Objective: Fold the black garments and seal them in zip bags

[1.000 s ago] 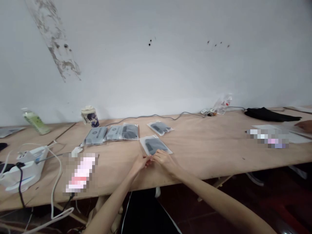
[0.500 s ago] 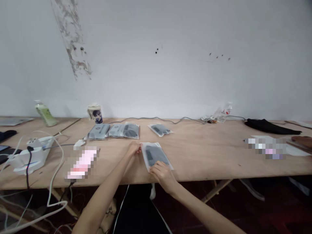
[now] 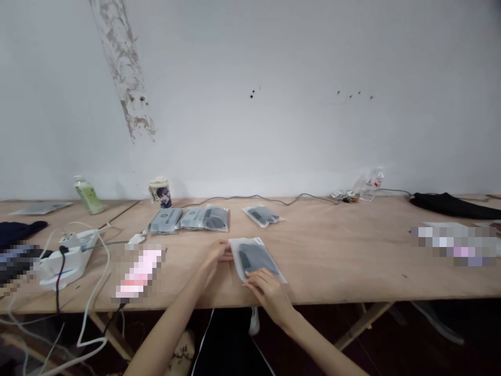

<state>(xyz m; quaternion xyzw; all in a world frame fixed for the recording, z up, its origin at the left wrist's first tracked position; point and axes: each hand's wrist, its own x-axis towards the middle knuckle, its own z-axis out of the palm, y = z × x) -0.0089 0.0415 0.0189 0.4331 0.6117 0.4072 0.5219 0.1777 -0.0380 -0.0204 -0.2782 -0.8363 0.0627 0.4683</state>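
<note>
Head view: pouch [image 3: 256, 259], dark contents, lies flat on the counter [image 3: 344, 250] near its front edge, between both hands. Right hand [image 3: 268, 295] released, fingers [image 3: 260, 279] resting on the pouch's lower edge, seemingly to steady it. Left hand [image 3: 214, 256] curled just beside the pouch; grip hard to tell. More pouches [image 3: 261, 215] lie flat beyond, set apart for separate access.

So this person's at a plywood table [image 3: 344, 250] with a clear plastic bag [image 3: 254, 257] in front of them, something dark sealed inside. Their right hand [image 3: 268, 295] sits on the bag's lower edge, and their left hand [image 3: 214, 257] is just beside its left edge. Past that bag lie three more flat packets [image 3: 204, 218], with an anime-print cup [image 3: 159, 192] behind them. Way off to the bag's left there's a white power strip [image 3: 66, 266], and well off to its right, a black cloth [image 3: 454, 205].
</note>
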